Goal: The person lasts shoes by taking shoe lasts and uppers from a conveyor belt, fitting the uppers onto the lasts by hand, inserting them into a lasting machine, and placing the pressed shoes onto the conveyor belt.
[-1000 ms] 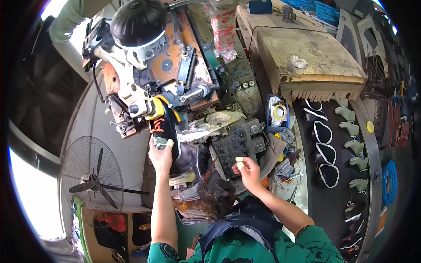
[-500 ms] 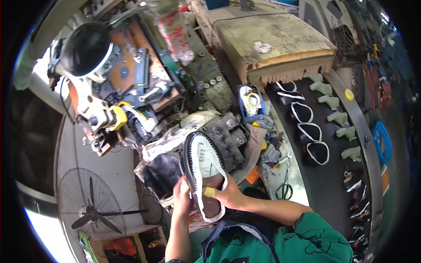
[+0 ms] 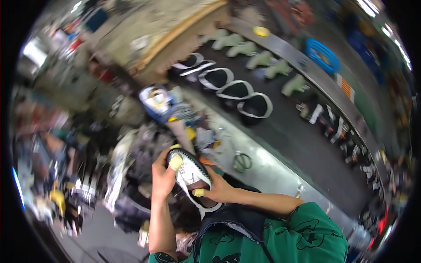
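Observation:
In front of my body I hold a shoe upper (image 3: 191,174) with both hands. It has a dark outer edge with stitching around the toe, a white lining and a brown inner part. My left hand (image 3: 164,176) grips the toe end, its yellow-wrapped thumb pressed on the lining and its fingers partly hidden behind the upper. My right hand (image 3: 219,187) grips the opposite side, with its yellow-wrapped thumb inside the opening. Blur hides finer detail.
Right of me runs a dark conveyor belt (image 3: 280,133) carrying dark uppers with white rims (image 3: 256,106) and pale green shoe lasts (image 3: 263,60). Scissors (image 3: 242,162) lie on its metal edge. Beyond stands a blue basket (image 3: 322,55). Blurred machinery (image 3: 147,144) stands left.
My view has swung right toward the belt. My left hand has moved up to the upper's toe, with the thumb now on the lining. The upper is tilted further.

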`<state>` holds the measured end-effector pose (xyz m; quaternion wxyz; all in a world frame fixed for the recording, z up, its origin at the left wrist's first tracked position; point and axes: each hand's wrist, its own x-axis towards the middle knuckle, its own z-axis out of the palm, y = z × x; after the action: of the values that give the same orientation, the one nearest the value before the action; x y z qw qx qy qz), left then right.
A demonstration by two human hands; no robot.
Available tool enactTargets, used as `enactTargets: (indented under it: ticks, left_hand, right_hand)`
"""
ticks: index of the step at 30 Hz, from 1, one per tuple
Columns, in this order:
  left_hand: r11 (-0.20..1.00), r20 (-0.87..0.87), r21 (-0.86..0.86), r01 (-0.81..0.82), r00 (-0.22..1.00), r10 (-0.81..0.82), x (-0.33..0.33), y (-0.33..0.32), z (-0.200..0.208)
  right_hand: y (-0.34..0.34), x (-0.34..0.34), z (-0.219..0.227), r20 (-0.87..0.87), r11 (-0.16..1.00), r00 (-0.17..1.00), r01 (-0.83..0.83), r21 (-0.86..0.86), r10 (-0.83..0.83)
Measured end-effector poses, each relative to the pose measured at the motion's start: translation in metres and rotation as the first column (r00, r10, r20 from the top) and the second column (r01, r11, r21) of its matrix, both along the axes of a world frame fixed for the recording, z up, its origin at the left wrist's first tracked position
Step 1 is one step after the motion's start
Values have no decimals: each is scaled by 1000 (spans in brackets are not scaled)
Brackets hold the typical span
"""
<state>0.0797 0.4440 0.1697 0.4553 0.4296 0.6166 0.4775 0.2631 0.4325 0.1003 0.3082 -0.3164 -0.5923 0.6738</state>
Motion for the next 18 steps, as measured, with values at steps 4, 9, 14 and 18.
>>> enactTargets:
  ticks: [4, 9, 14, 18]
  left_hand:
    - [963, 18, -101, 251, 968, -250, 59, 90, -67]
    - [919, -176, 57, 390, 910, -376, 202, 198, -144]
    - [840, -130, 195, 507, 862, -490, 352, 327, -154]
    - [849, -98, 248, 466, 884, -457, 446, 399, -160]
  right_hand:
    - [36, 62, -51, 242, 978, 953, 203, -54, -184]
    - [48, 168, -106, 462, 694, 575, 707, 134, -675]
    - [70, 254, -138, 489, 534, 445, 844, 51, -750]
    - [107, 280, -150, 479, 433, 380, 901, 1, -792]
